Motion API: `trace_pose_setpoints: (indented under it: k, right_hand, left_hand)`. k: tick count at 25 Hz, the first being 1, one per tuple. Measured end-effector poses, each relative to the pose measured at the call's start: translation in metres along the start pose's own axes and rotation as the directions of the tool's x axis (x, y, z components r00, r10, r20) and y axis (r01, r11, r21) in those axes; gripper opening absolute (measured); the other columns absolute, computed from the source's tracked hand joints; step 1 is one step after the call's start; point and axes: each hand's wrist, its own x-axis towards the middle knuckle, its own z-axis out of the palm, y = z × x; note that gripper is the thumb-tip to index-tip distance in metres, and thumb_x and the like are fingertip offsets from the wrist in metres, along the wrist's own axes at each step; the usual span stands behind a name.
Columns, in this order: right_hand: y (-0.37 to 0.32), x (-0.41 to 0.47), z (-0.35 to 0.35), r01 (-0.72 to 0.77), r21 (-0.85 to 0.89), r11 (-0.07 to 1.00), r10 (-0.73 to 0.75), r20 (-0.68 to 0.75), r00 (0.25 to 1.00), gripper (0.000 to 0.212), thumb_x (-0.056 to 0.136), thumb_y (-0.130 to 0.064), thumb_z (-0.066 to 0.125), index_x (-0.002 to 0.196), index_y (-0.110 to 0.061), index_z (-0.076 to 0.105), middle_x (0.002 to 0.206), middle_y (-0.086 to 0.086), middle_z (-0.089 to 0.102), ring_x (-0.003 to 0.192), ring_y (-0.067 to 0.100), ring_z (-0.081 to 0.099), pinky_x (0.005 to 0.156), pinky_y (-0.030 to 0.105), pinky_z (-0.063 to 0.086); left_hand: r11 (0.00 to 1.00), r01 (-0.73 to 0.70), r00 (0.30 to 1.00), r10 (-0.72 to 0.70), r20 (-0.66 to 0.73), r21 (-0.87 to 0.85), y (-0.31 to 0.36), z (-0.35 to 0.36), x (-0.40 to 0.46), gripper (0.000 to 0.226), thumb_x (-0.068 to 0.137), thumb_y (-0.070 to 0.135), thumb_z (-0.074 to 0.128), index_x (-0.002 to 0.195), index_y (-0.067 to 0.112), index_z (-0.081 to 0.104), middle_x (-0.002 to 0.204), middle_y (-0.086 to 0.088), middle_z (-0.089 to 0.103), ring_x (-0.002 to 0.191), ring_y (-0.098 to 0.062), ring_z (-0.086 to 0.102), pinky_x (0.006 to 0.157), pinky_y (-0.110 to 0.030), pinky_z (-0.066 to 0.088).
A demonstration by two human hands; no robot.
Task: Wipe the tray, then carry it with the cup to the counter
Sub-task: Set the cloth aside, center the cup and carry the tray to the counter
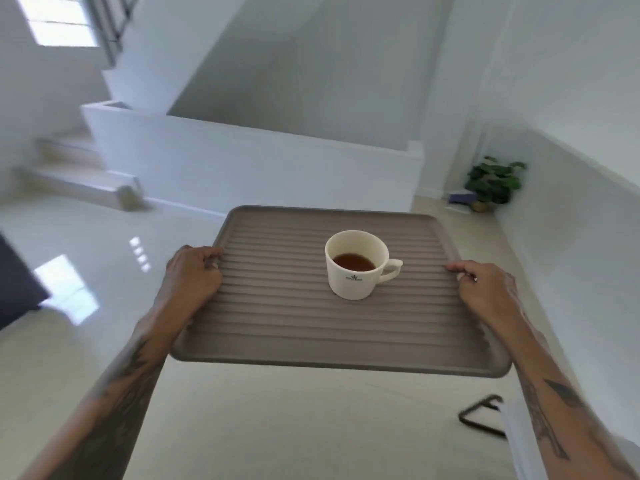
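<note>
The carrying step is judged under way: the tray [346,337] is gripped at its sides by left hand [194,275] and right hand [485,289], cup [356,265] upright near its middle; levelness is needed next

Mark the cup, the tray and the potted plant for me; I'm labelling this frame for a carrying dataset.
cup [349,284]: head view, on its white outer wall.
tray [311,337]: head view, on the bare ribbed surface near the front.
potted plant [493,180]: head view, on its green leaves.

home interior | staircase [79,157] | glossy tiled floor [86,341] | potted plant [493,183]
</note>
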Motion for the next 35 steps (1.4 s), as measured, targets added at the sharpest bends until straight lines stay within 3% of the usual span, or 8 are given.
trace_pose_setpoints:
  k: [6,13,18,27,35]
  right_hand:
    - [-0.147,0.111,0.12,0.309,0.12,0.943,-0.324,0.137,0.936,0.035,0.09,-0.001,0.051,0.112,-0.013,0.073,0.116,0.017,0.071,0.114,0.033,0.061,0.101,0.03,0.04]
    - [-0.356,0.186,0.242,0.563,0.282,0.777,-0.627,0.265,0.732,0.033,0.091,-0.001,0.05,0.113,-0.012,0.073,0.119,0.017,0.069,0.113,0.031,0.061,0.103,0.029,0.04]
    - [-0.514,0.176,0.338,0.608,0.413,0.678,-0.733,0.311,0.605,0.033,0.092,-0.002,0.05,0.113,-0.012,0.073,0.121,0.014,0.069,0.114,0.03,0.061,0.11,0.032,0.04]
    - [-0.771,0.116,0.492,0.544,0.55,0.633,-0.769,0.37,0.521,0.033,0.093,-0.006,0.049,0.111,-0.019,0.074,0.123,0.014,0.066,0.112,0.028,0.062,0.102,0.026,0.042]
    - [-0.966,0.116,0.629,0.603,0.605,0.521,-0.853,0.336,0.4,0.034,0.091,-0.004,0.05,0.11,-0.017,0.075,0.118,0.017,0.068,0.106,0.032,0.064,0.102,0.031,0.046]
  left_hand:
    - [0.961,0.274,0.942,-0.26,-0.212,0.036,-0.096,-0.064,0.057,0.037,0.089,0.013,0.051,0.12,0.021,0.071,0.12,-0.014,0.061,0.115,-0.034,0.056,0.101,-0.036,0.041]
    - [0.834,0.552,0.736,-0.503,-0.453,-0.028,-0.181,-0.145,0.091,0.037,0.09,0.01,0.051,0.122,0.017,0.069,0.119,-0.016,0.058,0.117,-0.035,0.054,0.102,-0.033,0.038]
    - [0.733,0.677,0.576,-0.583,-0.573,-0.066,-0.269,-0.215,0.115,0.037,0.09,0.009,0.051,0.122,0.017,0.069,0.116,-0.013,0.057,0.116,-0.034,0.054,0.101,-0.036,0.04]
    - [0.637,0.768,0.44,-0.598,-0.67,-0.063,-0.433,-0.377,0.193,0.036,0.09,0.006,0.054,0.121,0.014,0.07,0.126,-0.018,0.059,0.118,-0.037,0.055,0.104,-0.037,0.039]
    - [0.589,0.795,0.329,-0.619,-0.713,-0.144,-0.577,-0.445,0.293,0.036,0.088,0.004,0.055,0.12,0.011,0.07,0.126,-0.016,0.066,0.118,-0.032,0.06,0.105,-0.035,0.042]
